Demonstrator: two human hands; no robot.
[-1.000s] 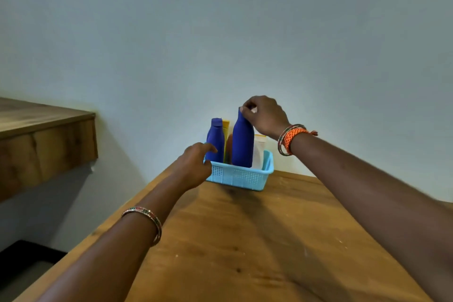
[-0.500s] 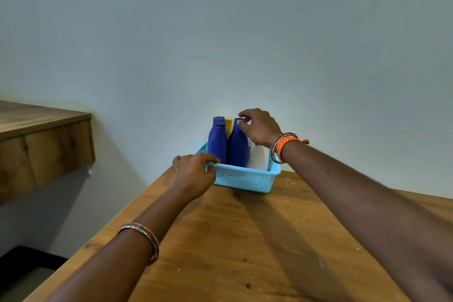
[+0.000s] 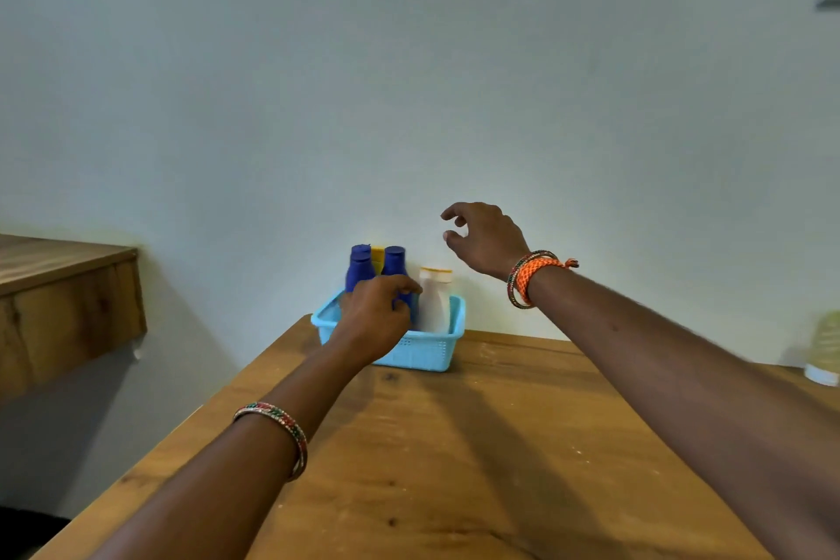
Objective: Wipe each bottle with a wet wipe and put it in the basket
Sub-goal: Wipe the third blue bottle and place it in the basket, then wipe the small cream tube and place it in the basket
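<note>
At the far edge of the worktop (image 3: 454,446), against the wall, sits the light blue basket (image 3: 422,350) with four bottles upright in it: two dark blue bottles (image 3: 361,268) side by side at 10 o'clock, a yellow bottle (image 3: 377,254) peeking up between them from behind, and a white bottle (image 3: 434,300) with a yellowish cap at 3 o'clock. Each looks like smooth plastic, narrow at the cap and easily toppled. The left hand (image 3: 377,318) reaches over the basket's near rim, its grip curled against the right-hand blue bottle; whether it truly clasps the bottle or the rim I cannot tell. The right hand (image 3: 486,236) hovers above, toward 1 o'clock, fingers loosely spread, holding nothing. No wipe shows anywhere. To finish well, I judge, steady the basket, nudge the bottles snug and upright, and withdraw slowly
</note>
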